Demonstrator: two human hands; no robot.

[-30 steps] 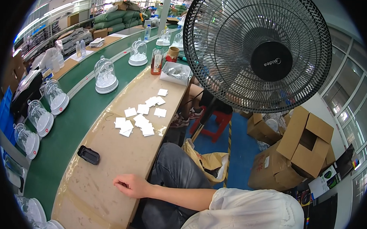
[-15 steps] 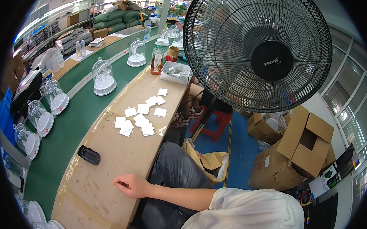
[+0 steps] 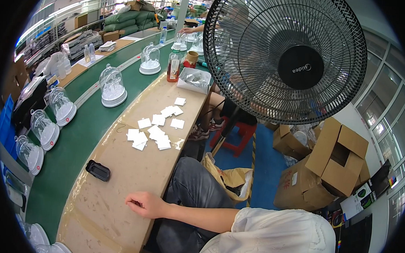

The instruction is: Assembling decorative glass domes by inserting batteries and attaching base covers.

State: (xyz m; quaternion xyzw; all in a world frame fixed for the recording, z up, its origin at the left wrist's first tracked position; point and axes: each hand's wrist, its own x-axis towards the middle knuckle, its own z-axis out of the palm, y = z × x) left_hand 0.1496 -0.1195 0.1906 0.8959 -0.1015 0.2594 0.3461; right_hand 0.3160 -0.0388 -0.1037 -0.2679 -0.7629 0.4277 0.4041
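Note:
My right hand (image 3: 144,204) rests on the brown-covered tabletop (image 3: 101,216) near its right edge. Its fingers are curled in loosely, and I see nothing in them. The left hand is outside the view. Beyond and to the left of my hand lies a small black plastic tray-like case (image 3: 98,170). Farther up the table several thin white square pieces (image 3: 158,119) are spread in a loose cluster, some overlapping.
Clear domes on white bases (image 3: 113,87) stand along the green belt (image 3: 77,144). A bottle of reddish liquid (image 3: 173,67) and a white box (image 3: 194,79) sit at the table's far end. A black fan (image 3: 285,58), cardboard boxes (image 3: 321,171) and red stool (image 3: 238,134) are to the right.
Another person's hand has come in over the far domes. Two of the nearer standing domes have shifted slightly left. My right hand has not moved.

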